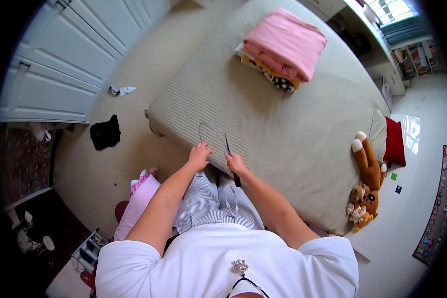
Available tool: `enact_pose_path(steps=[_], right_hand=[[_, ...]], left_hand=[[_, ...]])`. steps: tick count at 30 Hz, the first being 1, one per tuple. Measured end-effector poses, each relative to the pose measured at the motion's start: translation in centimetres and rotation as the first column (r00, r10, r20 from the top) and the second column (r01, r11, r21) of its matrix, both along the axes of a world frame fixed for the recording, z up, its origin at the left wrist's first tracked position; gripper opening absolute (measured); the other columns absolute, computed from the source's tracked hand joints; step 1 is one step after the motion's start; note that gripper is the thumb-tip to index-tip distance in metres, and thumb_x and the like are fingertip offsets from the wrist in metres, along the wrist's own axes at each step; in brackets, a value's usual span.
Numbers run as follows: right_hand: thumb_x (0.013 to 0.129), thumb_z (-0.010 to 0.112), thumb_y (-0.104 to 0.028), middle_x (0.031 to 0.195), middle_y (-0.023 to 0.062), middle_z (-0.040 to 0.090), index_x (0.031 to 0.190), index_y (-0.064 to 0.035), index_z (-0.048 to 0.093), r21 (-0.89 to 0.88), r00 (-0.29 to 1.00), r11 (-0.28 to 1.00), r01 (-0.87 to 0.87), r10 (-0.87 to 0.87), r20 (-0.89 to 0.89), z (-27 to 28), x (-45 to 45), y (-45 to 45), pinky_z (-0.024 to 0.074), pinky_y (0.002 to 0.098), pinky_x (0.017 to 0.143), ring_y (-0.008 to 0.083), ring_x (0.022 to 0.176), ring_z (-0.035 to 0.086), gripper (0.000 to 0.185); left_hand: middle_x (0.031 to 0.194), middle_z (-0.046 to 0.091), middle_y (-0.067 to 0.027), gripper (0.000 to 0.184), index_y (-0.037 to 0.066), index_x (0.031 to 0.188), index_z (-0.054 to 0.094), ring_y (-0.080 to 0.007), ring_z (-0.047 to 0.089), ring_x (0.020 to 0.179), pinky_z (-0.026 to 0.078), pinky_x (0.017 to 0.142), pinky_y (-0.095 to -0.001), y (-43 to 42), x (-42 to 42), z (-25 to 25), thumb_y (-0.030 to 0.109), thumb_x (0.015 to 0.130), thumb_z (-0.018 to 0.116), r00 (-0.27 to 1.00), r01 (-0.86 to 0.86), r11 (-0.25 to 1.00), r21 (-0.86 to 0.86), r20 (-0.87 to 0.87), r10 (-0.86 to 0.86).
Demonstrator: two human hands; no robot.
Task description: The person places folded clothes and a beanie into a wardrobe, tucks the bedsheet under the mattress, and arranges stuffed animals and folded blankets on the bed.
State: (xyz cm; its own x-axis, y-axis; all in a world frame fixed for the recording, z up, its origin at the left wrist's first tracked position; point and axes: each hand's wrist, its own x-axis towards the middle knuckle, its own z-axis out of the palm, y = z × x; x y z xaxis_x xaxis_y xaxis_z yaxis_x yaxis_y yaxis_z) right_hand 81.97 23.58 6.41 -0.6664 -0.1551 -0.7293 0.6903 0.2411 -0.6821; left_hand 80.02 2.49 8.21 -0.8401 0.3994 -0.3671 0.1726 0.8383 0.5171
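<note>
The right hand [235, 163] grips a dark strip [227, 144], fingers closed; the left hand [199, 155] curls its fingers at a thin loop [200, 130], hold indeterminable.

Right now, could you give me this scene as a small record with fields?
Left hand: at a thin loop, near the bed's edge
Right hand: around a thin dark item
Bed: pink cloth folded on top of patterned cloths
Bed's right side: brown plush toy, red pillow
Floor: black cloth, white cloth
Unclear: what the loop and dark item are
</note>
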Motion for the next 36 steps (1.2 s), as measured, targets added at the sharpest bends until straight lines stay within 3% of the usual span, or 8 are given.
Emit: enact_pose_path(steps=[5, 7, 11, 13, 17, 25, 31, 36], right_hand=[[0.095, 0.048, -0.035, 0.061, 0.0059, 0.054, 0.082, -0.0059, 0.051, 0.094, 0.930, 0.966, -0.243, 0.259, -0.260, 3.8, 0.1, -4.6, 0.0423, 0.0353, 0.042, 0.0173, 0.045, 0.051, 0.032], [0.095, 0.048, -0.035, 0.066, 0.0122, 0.059, 0.085, -0.0040, 0.054, 0.307, 0.792, 0.890, -0.338, 0.445, -0.419, 5.6, 1.3, -7.5, 0.0450, 0.0409, 0.047, 0.0254, 0.050, 0.057, 0.033], [0.093, 0.045, -0.037, 0.081, 0.0243, 0.065, 0.099, -0.0012, 0.054, 0.587, 0.569, 0.696, -0.413, 0.700, -0.431, 10.5, 3.0, -13.9, 0.0478, 0.0527, 0.063, 0.0428, 0.075, 0.062, 0.037], [0.094, 0.043, -0.036, 0.080, 0.0224, 0.065, 0.103, 0.0014, 0.052, 0.617, 0.466, 0.638, -0.461, 0.766, -0.444, 11.1, 4.0, -16.8, 0.0487, 0.0524, 0.066, 0.0402, 0.076, 0.064, 0.040], [0.093, 0.043, -0.040, 0.092, 0.0291, 0.064, 0.110, 0.0033, 0.046, 0.426, 0.524, 0.665, -0.613, 0.746, -0.411, 8.9, 3.7, -23.0, 0.0498, 0.0506, 0.071, 0.0422, 0.083, 0.064, 0.047], [0.081, 0.066, -0.028, 0.094, 0.0100, 0.065, 0.096, 0.0011, 0.059, 0.089, 0.747, 0.825, -0.559, 0.547, -0.377, 7.6, 0.6, -38.9, 0.0463, 0.0307, 0.081, 0.0170, 0.091, 0.060, 0.034], [0.081, 0.065, -0.024, 0.070, 0.0020, 0.059, 0.080, -0.0026, 0.062, 0.188, 0.756, 0.836, -0.516, 0.548, -0.358, 7.9, -2.3, -47.5, 0.0445, 0.0295, 0.061, 0.0143, 0.066, 0.056, 0.022], [0.086, 0.059, -0.026, 0.059, -0.0005, 0.050, 0.071, -0.0090, 0.054, -0.156, 0.986, 0.977, -0.142, 0.126, -0.111, 6.6, -6.9, -50.4, 0.0302, 0.0280, 0.045, 0.0113, 0.047, 0.041, 0.023]], left_hand=[[0.135, 0.041, -0.0097, 0.073, 0.021, 0.133, 0.048, -0.0285, 0.036, 0.129, 0.036, 0.103, -0.0402, -1.5, 3.8, -1.1, 0.006, 0.064, 0.064, 0.862, -0.506, 0.844, 0.177, 0.064, 0.503], [0.140, 0.037, -0.0097, 0.083, 0.020, 0.144, 0.031, -0.0263, 0.035, 0.129, 0.034, 0.103, -0.0387, -2.4, 4.5, 0.0, 0.010, 0.067, 0.061, 0.603, -0.789, 0.445, 0.425, 0.396, 0.692], [0.154, 0.016, -0.0150, 0.094, 0.021, 0.152, 0.008, -0.0225, 0.046, 0.120, 0.038, 0.099, -0.0399, -6.7, 5.9, 7.2, 0.017, 0.071, 0.055, 0.304, -0.891, -0.232, 0.391, 0.891, 0.336], [0.141, 0.040, -0.0206, 0.074, 0.016, 0.150, 0.015, -0.0265, 0.058, 0.104, 0.048, 0.090, -0.0394, -9.1, 6.7, 5.8, 0.022, 0.086, 0.052, 0.374, -0.796, -0.457, 0.396, 0.916, 0.144], [0.115, 0.061, -0.0148, 0.043, 0.014, 0.138, 0.039, -0.0231, 0.063, 0.092, 0.053, 0.079, -0.0332, -14.4, 6.8, 6.0, 0.030, 0.099, 0.042, 0.429, -0.815, -0.231, 0.532, 0.821, 0.377], [0.103, 0.066, -0.0082, 0.040, 0.007, 0.113, 0.058, -0.0168, 0.065, 0.080, 0.054, 0.069, -0.0281, -31.1, 6.3, 6.7, 0.040, 0.100, 0.040, 0.501, -0.784, -0.028, 0.619, 0.660, 0.560], [0.106, 0.067, -0.0107, 0.040, 0.006, 0.111, 0.055, -0.0204, 0.068, 0.089, 0.052, 0.078, -0.0313, -40.9, 3.9, 9.7, 0.041, 0.100, 0.039, 0.333, -0.736, -0.326, 0.593, 0.737, 0.589], [0.096, 0.068, -0.0094, 0.032, 0.009, 0.109, 0.056, -0.0167, 0.066, 0.083, 0.051, 0.072, -0.0291, -47.2, -1.6, 8.9, 0.036, 0.100, 0.042, 0.345, -0.753, -0.284, 0.594, 0.723, 0.598]])
